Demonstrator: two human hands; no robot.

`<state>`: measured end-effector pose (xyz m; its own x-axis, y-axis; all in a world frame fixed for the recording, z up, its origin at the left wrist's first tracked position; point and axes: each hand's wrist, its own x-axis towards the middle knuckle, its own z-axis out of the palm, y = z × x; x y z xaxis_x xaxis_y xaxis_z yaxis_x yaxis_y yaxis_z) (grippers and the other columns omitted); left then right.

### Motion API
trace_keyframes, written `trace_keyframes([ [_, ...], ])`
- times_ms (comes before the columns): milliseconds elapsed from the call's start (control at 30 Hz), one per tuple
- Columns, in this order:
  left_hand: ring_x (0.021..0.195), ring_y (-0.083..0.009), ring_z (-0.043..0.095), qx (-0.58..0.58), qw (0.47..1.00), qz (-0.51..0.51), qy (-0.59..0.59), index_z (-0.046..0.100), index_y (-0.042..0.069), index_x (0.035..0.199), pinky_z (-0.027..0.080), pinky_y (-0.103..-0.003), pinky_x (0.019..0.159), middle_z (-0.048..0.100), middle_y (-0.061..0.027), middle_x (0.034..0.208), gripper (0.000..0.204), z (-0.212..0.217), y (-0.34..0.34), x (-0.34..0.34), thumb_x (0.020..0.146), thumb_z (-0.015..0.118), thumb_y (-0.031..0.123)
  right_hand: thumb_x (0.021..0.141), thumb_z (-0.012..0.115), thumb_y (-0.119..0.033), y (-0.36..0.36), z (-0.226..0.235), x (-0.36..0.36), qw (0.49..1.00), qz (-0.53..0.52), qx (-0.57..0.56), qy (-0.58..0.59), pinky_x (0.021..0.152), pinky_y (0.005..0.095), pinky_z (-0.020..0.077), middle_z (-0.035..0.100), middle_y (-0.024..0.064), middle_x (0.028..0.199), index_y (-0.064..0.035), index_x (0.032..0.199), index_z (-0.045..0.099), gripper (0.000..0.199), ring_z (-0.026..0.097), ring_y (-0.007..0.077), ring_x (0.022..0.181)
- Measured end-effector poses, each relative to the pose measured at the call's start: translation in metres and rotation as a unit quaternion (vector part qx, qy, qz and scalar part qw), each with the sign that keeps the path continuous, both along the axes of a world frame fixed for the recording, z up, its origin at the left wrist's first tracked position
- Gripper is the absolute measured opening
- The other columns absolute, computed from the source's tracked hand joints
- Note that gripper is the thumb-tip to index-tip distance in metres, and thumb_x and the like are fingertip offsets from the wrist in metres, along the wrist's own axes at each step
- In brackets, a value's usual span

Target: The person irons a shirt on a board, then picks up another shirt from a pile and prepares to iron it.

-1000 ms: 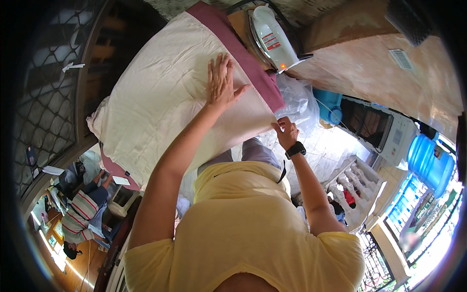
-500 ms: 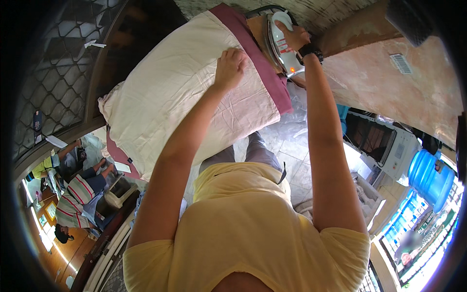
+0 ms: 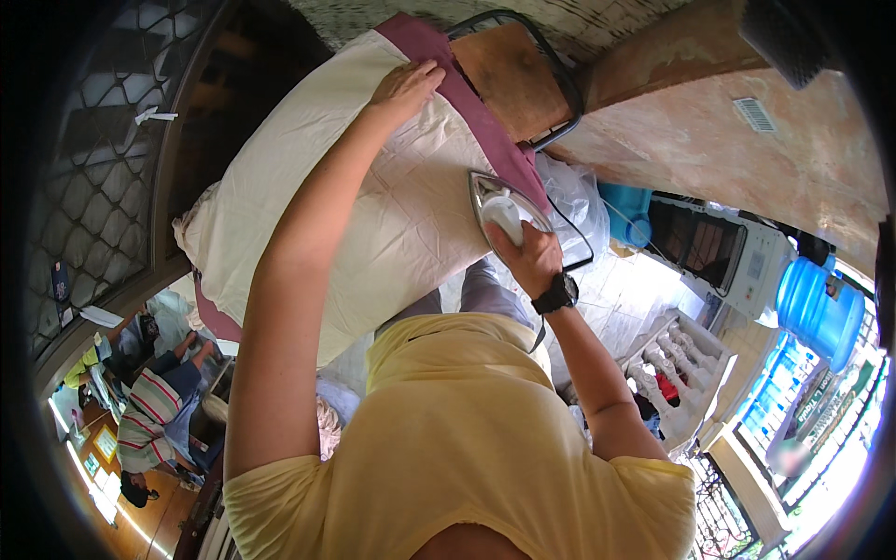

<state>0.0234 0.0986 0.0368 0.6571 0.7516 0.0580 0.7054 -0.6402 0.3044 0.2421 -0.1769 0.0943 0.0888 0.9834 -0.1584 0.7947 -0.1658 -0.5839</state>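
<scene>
A cream cloth point(image 3: 373, 215) lies spread over an ironing board with a maroon cover point(image 3: 499, 135) showing along its right side. My right hand point(image 3: 534, 257), with a black watch on the wrist, grips the handle of a white clothes iron point(image 3: 499, 210). The iron's plate rests at the near right edge of the cream cloth, beside the maroon strip. Farther up, my left hand point(image 3: 408, 87) lies on the cloth near its far right edge, fingers stretched out and holding nothing. The black cord loops to the right of the iron.
At the board's far end is a brown iron rest point(image 3: 513, 79) in a black metal frame. A marbled panel point(image 3: 737, 159), a white oven-like appliance point(image 3: 709, 247) and a blue water jug point(image 3: 821, 313) stand to the right. Another person point(image 3: 154, 401) sits at the far left.
The iron has come off its rest, carried by my right hand toward me onto the cloth's near right edge. My left hand has slid farther up and left along the cloth.
</scene>
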Motion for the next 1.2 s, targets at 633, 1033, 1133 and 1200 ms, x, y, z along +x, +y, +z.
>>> trace_keyframes([
  [633, 0.094, -0.0307, 0.064, -0.167, 0.976, 0.109, -0.092, 0.067, 0.007, 0.087, 0.049, -0.041, 0.079, 0.065, -0.0100, 0.095, 0.028, -0.017, 0.038, -0.015, 0.069, 0.083, 0.022, 0.087, 0.068, -0.045, 0.045, -0.010, -0.015, 0.993, -0.082, -0.070, 0.039, 0.058, 0.0393, 0.0527, 0.064, 0.0137, 0.059, -0.0010, 0.091, 0.071, 0.045, 0.068, 0.0300, 0.057],
  [1033, 0.093, -0.0299, 0.063, -0.148, 0.983, 0.041, -0.100, 0.062, 0.005, 0.082, 0.048, -0.041, 0.076, 0.065, -0.0110, 0.093, 0.034, -0.024, 0.056, -0.025, 0.065, 0.084, 0.023, 0.084, 0.066, -0.057, 0.138, 0.029, -0.038, 0.993, 0.020, 0.012, 0.119, 0.062, 0.0411, 0.0552, 0.069, 0.0189, 0.071, 0.0016, 0.095, 0.071, 0.060, 0.070, 0.0320, 0.065],
  [1133, 0.100, -0.0304, 0.062, -0.174, 0.985, 0.006, 0.003, 0.066, 0.008, 0.089, 0.049, -0.041, 0.081, 0.065, -0.0122, 0.099, 0.033, -0.014, 0.067, -0.035, 0.066, 0.084, 0.024, 0.077, 0.065, -0.068, 0.144, 0.024, -0.062, 0.999, 0.007, -0.032, 0.002, 0.069, 0.0467, 0.0542, 0.066, 0.0256, 0.073, 0.0015, 0.087, 0.071, 0.071, 0.067, 0.0430, 0.073],
  [1200, 0.105, -0.0307, 0.061, -0.152, 0.986, 0.039, 0.049, 0.068, 0.012, 0.096, 0.049, -0.041, 0.085, 0.065, -0.0118, 0.105, 0.035, -0.004, 0.070, -0.050, 0.067, 0.084, 0.024, 0.078, 0.067, -0.065, 0.145, 0.014, -0.066, 1.000, 0.003, -0.004, 0.007, 0.068, 0.0485, 0.0537, 0.065, 0.0270, 0.072, 0.0017, 0.080, 0.070, 0.067, 0.065, 0.0448, 0.071],
])
